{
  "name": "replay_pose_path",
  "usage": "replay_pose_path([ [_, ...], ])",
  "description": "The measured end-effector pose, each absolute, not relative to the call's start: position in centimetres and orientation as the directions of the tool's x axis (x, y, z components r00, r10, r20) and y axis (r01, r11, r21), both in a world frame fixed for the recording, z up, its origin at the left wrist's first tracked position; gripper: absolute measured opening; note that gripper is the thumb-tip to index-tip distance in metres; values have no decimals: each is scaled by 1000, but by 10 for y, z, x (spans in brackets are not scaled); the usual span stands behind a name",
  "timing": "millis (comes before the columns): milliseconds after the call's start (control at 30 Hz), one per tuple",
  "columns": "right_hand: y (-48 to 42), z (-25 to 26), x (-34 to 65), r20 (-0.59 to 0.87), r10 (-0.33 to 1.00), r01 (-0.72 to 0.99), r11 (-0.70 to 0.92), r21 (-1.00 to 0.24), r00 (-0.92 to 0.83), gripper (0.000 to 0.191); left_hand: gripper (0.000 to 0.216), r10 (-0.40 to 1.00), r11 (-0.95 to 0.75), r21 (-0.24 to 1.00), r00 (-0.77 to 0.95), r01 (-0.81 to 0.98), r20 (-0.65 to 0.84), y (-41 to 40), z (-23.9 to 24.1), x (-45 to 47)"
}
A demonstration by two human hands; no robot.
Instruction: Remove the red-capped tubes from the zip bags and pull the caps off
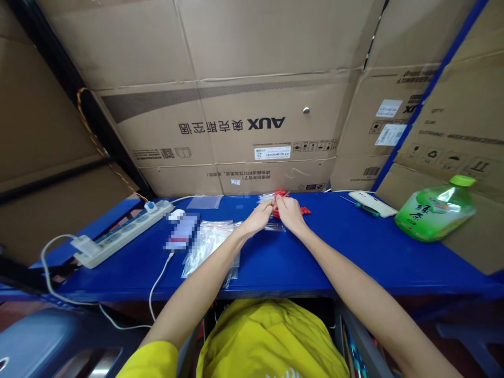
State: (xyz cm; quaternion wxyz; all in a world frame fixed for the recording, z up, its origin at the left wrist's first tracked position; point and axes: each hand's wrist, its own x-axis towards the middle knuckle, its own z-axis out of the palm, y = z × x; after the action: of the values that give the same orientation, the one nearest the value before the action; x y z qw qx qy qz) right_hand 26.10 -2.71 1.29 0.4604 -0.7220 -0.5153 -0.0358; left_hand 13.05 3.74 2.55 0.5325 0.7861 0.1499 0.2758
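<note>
Cardboard boxes (244, 105) wall in the back of a blue table (354, 257), the biggest one printed with upside-down AUX lettering. Both forearms reach out from the bottom of the view and meet near the table's far edge, close to the middle. The left hand (258, 218) and the right hand (290, 212) are touching at the fingertips, fingers curled in a pinch on a small clear bag (266, 198) held between them just above the tabletop. The bag is tiny at this distance, so how each hand grips it is probably a thumb-and-forefinger pinch, but I cannot be sure. Red pieces (304, 211) lie on the table just beside the right hand, and a few more show red right above the fingertips.

A pile of clear bags (207, 244) lies left of the left wrist, near it but not touching. Farther left sits a blurred item (181, 231), then a white power strip (124, 233) set at an angle with a white cable (157, 286) running off the front edge. On the right side, well apart from the hands, a white device (372, 203) lies flat near the boxes and a green bottle (435, 211) lies tilted on its side (its cap points up and to the right). A yellow garment (268, 336) fills the bottom of the view below the table.
</note>
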Motion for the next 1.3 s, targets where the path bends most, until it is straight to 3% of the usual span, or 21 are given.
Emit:
replay_pose_path([
  [167,-24,11,263,516,718,712,41,-701,467,52,12,546,-289,954,805,-77,230,35,29,131],
  [367,-25,12,268,431,763,486,178,-856,481,56,20,541,-48,992,832,-116,124,34,33,132],
  [600,-35,18,279,388,844,290,292,-911,369,58,21,332,127,991,943,-36,-8,27,47,123],
  [767,-38,22,275,462,812,471,271,-839,356,63,16,432,-17,998,899,-65,66,31,43,122],
  [967,-38,23,261,557,722,756,71,-650,411,61,9,502,-278,955,833,-99,233,33,34,127],
  [1100,-36,21,257,568,691,803,-30,-596,448,58,10,540,-330,940,800,-84,261,33,31,130],
  [1300,-34,20,255,569,685,765,27,-644,455,59,11,551,-270,960,807,-68,212,29,34,129],
])
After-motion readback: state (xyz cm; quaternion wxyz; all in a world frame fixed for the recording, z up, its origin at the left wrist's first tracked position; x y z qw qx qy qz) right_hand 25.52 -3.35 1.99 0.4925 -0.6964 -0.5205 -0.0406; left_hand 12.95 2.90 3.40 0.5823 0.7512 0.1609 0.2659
